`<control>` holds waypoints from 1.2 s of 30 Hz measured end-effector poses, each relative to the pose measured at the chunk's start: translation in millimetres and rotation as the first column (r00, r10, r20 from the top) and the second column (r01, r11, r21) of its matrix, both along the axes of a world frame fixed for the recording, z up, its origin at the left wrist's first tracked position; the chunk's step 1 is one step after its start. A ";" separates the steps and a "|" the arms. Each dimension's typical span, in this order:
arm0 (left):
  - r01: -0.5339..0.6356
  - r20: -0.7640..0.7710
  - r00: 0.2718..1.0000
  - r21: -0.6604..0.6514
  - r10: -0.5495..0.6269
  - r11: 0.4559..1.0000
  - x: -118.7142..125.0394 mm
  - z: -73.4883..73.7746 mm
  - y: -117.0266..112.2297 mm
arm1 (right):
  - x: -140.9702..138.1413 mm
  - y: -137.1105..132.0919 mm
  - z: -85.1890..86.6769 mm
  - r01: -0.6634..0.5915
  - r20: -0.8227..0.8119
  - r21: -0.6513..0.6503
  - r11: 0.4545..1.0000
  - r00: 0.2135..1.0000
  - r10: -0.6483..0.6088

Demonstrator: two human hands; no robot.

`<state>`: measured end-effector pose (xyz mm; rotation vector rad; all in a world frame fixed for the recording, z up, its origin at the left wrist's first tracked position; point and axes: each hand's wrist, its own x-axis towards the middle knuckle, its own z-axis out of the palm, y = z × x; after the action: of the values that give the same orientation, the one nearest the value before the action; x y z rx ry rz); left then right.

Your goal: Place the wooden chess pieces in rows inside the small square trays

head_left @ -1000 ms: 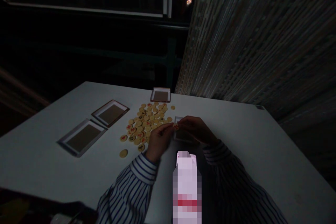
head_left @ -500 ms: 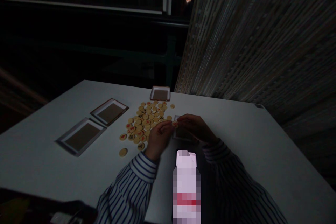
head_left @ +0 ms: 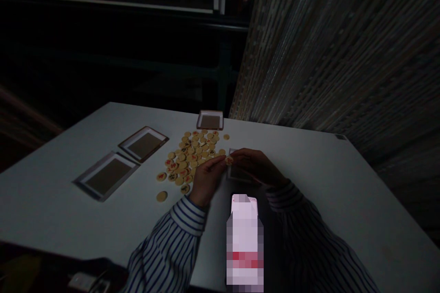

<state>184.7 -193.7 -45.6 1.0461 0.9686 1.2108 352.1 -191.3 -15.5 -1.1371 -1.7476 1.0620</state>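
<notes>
Firstly, a grey-edged tray [head_left: 110,175] and a brown-edged tray [head_left: 144,146] are being carried by the white bench [head_left: 330,192]. Next, a heap of round discs [head_left: 183,165] is being noted, red or black marks being shown on some. Just right of it, one red-marked disc [head_left: 229,160] is being gripped between the fingers of the left hand [head_left: 208,181] and right hand [head_left: 261,165]. Another tray [head_left: 239,175] is being partly hidden by the latter.

Striped, cuffed sleeves [head_left: 171,242], dark-on-white.
</notes>
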 end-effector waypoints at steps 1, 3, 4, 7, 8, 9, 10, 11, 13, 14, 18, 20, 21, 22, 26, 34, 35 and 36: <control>-0.003 -0.009 1.000 0.005 0.003 1.000 -0.2 0.1 0.1 | -0.1 -0.3 0.8 0.000 0.005 0.012 1.000 1.000 0.000; -0.009 -0.015 1.000 0.006 0.010 1.000 -0.3 1.1 0.2 | -0.4 -0.5 1.3 0.002 0.007 0.027 1.000 1.000 -0.002; -0.014 -0.014 1.000 0.003 0.014 1.000 -0.3 1.7 0.2 | -0.6 -0.4 1.1 -0.001 0.007 0.031 1.000 1.000 0.001; -0.041 -0.005 0.999 -0.008 0.040 0.999 0.0 3.3 0.1 | -1.2 0.0 -0.2 -0.021 0.005 0.036 0.999 1.000 0.021; -0.046 -0.005 0.999 -0.010 0.046 0.999 0.0 3.3 0.1 | -1.6 0.0 -0.2 -0.024 0.008 0.043 0.999 1.000 0.024; -0.046 -0.006 0.999 -0.010 0.046 0.999 0.0 3.1 0.2 | -2.0 -0.2 0.1 -0.024 0.012 0.048 0.999 1.000 0.024; -0.045 -0.007 0.999 -0.007 0.045 0.999 0.0 2.6 0.4 | -2.6 -0.5 0.7 -0.019 0.017 0.047 0.999 1.000 0.018; -0.044 -0.008 0.999 -0.001 0.044 0.999 -0.1 2.0 0.5 | -3.1 -1.0 1.6 -0.009 0.019 0.042 0.999 1.000 0.008; -0.033 -0.002 0.999 0.012 0.033 0.999 -0.3 0.6 0.8 | -4.0 -2.0 3.5 -0.001 0.013 0.034 0.999 1.000 0.000; -0.031 0.002 1.000 0.013 0.031 0.999 -0.3 0.1 0.9 | -4.3 -2.5 4.3 -0.006 0.009 0.036 0.999 1.000 0.006; -0.031 -0.013 0.999 0.003 0.031 1.000 -0.3 -0.5 0.7 | -5.1 -4.3 6.2 -0.015 0.045 0.076 0.997 0.999 0.011; -0.037 -0.039 0.999 0.010 0.037 0.999 -0.2 -0.1 0.5 | -5.6 -5.2 6.9 0.011 0.079 0.094 0.996 0.997 -0.019; -0.035 -0.050 0.998 0.013 0.036 0.999 -0.1 0.3 0.3 | -5.9 -5.6 7.3 0.021 0.098 0.101 0.995 0.995 -0.031; -0.032 -0.057 0.998 0.016 0.033 0.999 0.0 0.6 0.1 | -6.1 -6.0 7.7 0.029 0.118 0.111 0.993 0.992 -0.042; -0.013 -0.056 0.998 0.013 0.013 1.000 0.8 2.2 -0.6 | -5.8 -6.4 8.9 0.047 0.213 0.187 0.981 0.973 -0.087; -0.018 -0.045 0.999 0.002 0.018 1.000 1.1 0.5 -1.0 | -4.4 -6.7 11.2 -0.004 0.214 0.202 0.979 0.976 -0.040; -0.020 -0.052 0.998 0.000 0.020 1.000 1.0 0.1 -0.9 | -4.4 -7.4 11.8 -0.013 0.210 0.199 0.980 0.977 -0.029; -0.020 -0.055 0.998 -0.002 0.020 1.000 0.8 -0.1 -0.8 | -4.3 -8.2 12.6 -0.023 0.205 0.195 0.980 0.979 -0.018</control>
<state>185.5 -194.5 -45.8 1.0747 1.0258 1.2021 347.8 -199.5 -2.9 -1.1523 -1.9674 0.7734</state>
